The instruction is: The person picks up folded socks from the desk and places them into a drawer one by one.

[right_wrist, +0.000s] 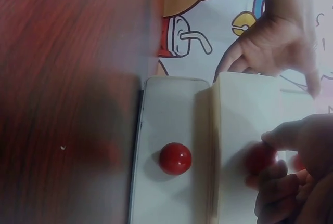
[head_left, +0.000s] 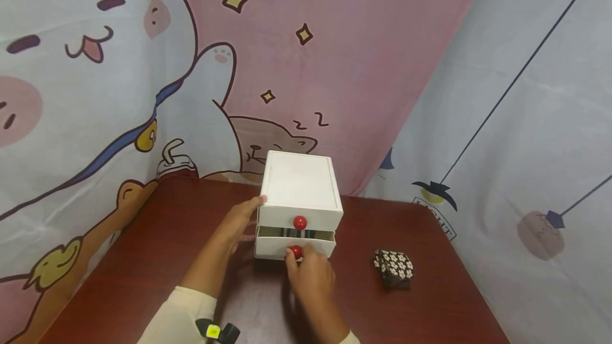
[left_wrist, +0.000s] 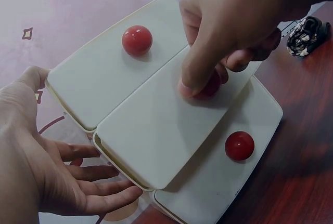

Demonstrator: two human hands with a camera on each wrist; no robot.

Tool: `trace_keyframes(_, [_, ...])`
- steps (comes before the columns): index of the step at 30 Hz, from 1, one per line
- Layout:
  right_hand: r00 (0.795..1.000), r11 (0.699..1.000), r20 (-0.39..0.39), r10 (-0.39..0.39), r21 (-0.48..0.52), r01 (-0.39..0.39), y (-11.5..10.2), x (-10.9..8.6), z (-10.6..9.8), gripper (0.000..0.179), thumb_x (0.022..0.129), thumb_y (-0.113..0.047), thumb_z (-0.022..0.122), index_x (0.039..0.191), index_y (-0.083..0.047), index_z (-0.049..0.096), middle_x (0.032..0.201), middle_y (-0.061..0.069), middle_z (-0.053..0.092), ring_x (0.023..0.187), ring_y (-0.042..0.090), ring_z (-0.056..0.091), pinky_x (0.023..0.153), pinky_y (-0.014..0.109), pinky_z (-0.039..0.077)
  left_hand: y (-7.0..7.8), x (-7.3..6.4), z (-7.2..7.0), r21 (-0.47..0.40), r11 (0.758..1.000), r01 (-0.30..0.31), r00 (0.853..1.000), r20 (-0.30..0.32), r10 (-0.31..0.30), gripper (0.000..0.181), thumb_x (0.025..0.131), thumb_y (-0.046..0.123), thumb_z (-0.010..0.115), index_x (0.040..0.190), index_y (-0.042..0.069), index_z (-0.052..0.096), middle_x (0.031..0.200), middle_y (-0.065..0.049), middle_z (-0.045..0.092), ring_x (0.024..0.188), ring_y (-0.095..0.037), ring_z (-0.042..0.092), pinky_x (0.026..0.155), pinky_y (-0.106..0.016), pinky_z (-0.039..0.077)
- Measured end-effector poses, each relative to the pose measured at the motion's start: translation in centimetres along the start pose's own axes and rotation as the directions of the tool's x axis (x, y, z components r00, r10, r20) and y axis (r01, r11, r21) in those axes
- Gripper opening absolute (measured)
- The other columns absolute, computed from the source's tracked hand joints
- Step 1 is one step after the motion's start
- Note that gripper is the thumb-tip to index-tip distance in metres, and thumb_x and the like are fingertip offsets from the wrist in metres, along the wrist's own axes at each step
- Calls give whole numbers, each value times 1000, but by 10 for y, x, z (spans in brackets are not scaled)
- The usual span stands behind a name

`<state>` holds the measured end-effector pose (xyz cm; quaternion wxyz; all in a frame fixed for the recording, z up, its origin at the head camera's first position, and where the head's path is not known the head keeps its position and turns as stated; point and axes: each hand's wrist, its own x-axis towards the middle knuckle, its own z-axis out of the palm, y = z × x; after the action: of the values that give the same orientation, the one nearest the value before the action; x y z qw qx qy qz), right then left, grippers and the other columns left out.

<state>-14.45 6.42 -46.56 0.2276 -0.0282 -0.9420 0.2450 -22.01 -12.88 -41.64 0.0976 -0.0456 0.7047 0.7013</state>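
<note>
Cabinet (head_left: 301, 187), white and three-drawered, stands on a reddish-brown table (head_left: 158, 248); the right hand (head_left: 313, 276) pinches the round red knob (head_left: 296, 251) on the cabinet's jutting middle drawer (head_left: 271, 247); the left hand (head_left: 237, 222), loosely spread, touches the cabinet's left side.

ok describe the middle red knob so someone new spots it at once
Start at the white drawer box on the dark red table. Find its middle drawer, the one standing open. Its round red knob is the only one of the three that the right hand grips.
</note>
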Motion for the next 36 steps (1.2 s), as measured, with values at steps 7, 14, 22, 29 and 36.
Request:
trace_keyframes(7, [1000,1000,-25,-12,18,13,0,6,5,36,91,-35,86,77,-11,63,63,10,64,63,37,70,52,48,46,0,0,0,7,1000,0,1000,3,0,82,102,62,59,160,5,51,171,-25,41,150,-54,51,108,-69,54])
trace_keyframes(14, [999,1000,-42,-1,31,3,1,11,12,36,92,-35,85,77,-9,64,63,11,65,62,37,70,52,47,46,0,0,0,12,1000,7,1000,5,-7,83,102,62,58,163,7,48,173,-25,39,152,-55,48,111,-72,51])
trace_keyframes(22, [997,998,-76,14,65,-9,0,15,19,37,91,-34,87,74,-11,62,63,11,67,62,38,70,51,47,46,1,0,-1,21,1000,12,1000,4,-12,85,101,62,59,165,6,45,176,-25,33,154,-56,45,110,-72,52])
trace_keyframes(29, [996,997,-83,11,78,-4,0,19,21,39,90,-33,87,71,-13,59,60,10,66,61,37,70,50,45,46,1,1,-1,27,999,18,1000,-9,-17,86,101,62,59,164,5,46,175,-25,34,152,-56,47,108,-71,54])
trace_keyframes(36, [998,997,-69,9,77,-4,2,22,22,39,90,-33,86,71,-13,58,63,12,66,64,37,70,53,46,48,2,1,-1,28,1000,13,1000,-9,-13,84,101,59,59,163,4,47,173,-25,38,150,-56,50,107,-70,55])
